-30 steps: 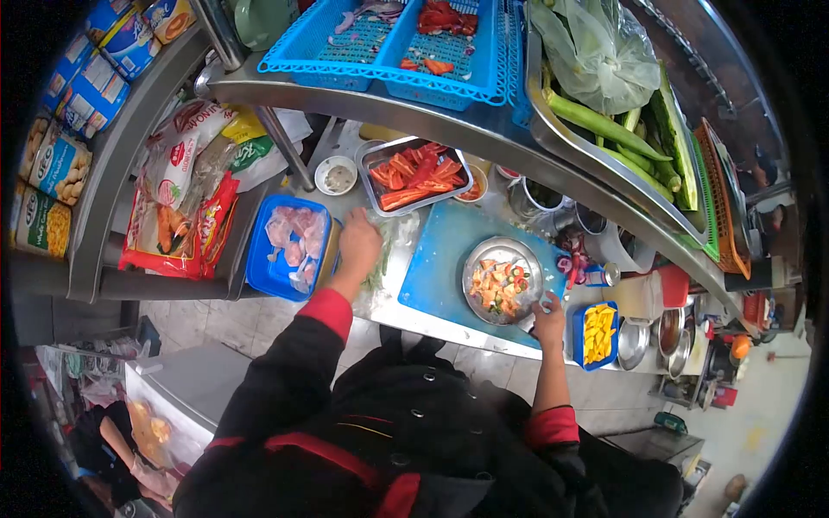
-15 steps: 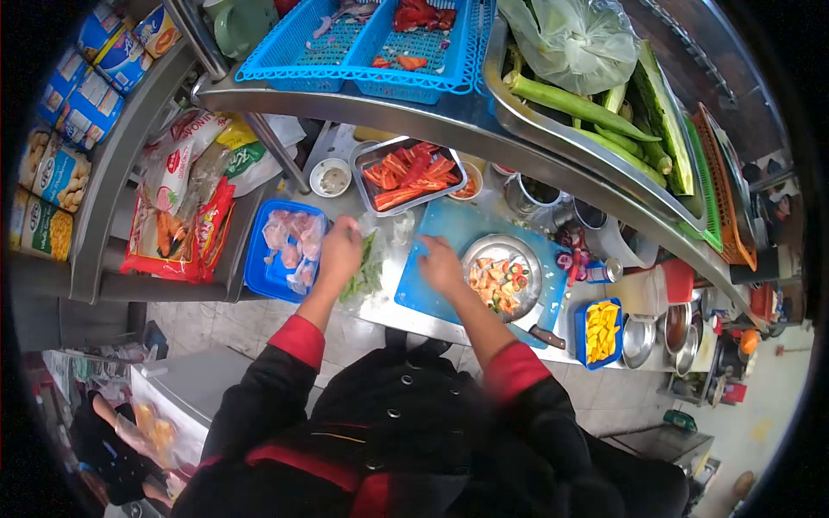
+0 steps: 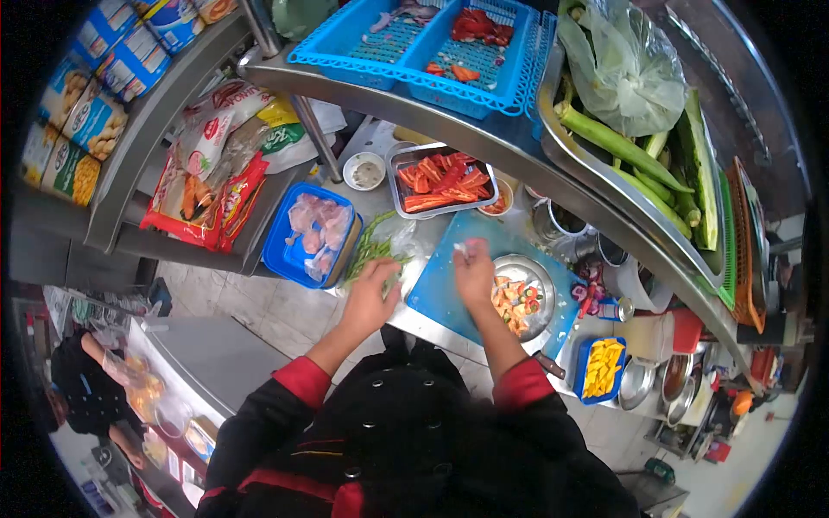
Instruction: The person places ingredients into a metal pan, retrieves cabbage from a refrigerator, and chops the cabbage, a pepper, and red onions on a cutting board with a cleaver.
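My left hand (image 3: 371, 295) is at the near end of some long green vegetable pieces (image 3: 373, 246), which lie partly under clear plastic (image 3: 404, 237). Its fingers are bent but apart, with the thumb off to one side; nothing held is visible. Over the blue cutting board (image 3: 432, 276), my right hand (image 3: 473, 272) is closed. A small whitish bit shows at its fingertips, too small to name. Just right of that hand, a round metal bowl (image 3: 547, 293) on the board contains chopped orange and red pieces (image 3: 518, 304).
A blue tray of raw meat (image 3: 275, 250) stands left, a container of cut red peppers (image 3: 442, 183) behind. A knife (image 3: 549, 365) lies at the counter's front edge, near a blue tub of yellow pieces (image 3: 600, 369). A metal shelf (image 3: 406, 102) overhangs the counter.
My left hand has come down and right, from beside the meat tray to the near end of the greens. My right hand has turned upright and moved right. The view has shifted.
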The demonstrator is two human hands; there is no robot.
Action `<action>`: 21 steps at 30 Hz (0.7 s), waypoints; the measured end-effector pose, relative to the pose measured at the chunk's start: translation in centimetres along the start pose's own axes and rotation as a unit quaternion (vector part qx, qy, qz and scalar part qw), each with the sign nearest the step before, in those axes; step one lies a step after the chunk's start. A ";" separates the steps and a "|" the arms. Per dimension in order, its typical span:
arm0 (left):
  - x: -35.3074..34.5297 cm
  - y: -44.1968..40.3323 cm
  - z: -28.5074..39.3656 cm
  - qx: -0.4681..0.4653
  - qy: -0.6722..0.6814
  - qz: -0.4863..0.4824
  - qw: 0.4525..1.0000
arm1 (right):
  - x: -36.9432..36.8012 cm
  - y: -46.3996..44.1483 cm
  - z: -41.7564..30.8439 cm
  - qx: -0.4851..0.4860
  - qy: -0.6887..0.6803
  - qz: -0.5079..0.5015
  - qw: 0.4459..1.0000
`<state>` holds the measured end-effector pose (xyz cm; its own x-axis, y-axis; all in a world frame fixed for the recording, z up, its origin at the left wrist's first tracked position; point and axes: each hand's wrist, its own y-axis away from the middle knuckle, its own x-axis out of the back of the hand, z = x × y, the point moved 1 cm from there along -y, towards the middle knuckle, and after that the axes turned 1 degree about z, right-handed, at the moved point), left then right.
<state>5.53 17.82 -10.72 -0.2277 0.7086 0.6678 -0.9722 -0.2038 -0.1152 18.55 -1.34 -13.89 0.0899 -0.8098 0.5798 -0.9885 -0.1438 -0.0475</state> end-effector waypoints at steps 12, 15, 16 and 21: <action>0.2 2.6 3.0 0.047 0.045 -0.016 0.998 | 1.1 4.8 -0.4 -0.168 -0.329 -0.410 0.834; 3.7 4.5 3.1 0.156 0.076 -0.029 0.984 | 2.1 4.9 1.5 -0.162 -0.304 -0.407 0.846; 4.8 5.1 2.8 0.201 0.091 -0.032 0.975 | 2.7 4.9 2.0 -0.158 -0.298 -0.401 0.852; 11.5 10.1 -1.5 0.241 0.067 0.012 0.968 | 5.6 5.9 2.7 -0.189 -0.261 -0.385 0.865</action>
<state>-7.03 24.94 -5.28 -0.2857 0.7752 0.5635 -0.8356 -0.4894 0.2497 13.56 -8.23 -13.09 0.6839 -0.7179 -0.1296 -0.5717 -0.6378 0.5160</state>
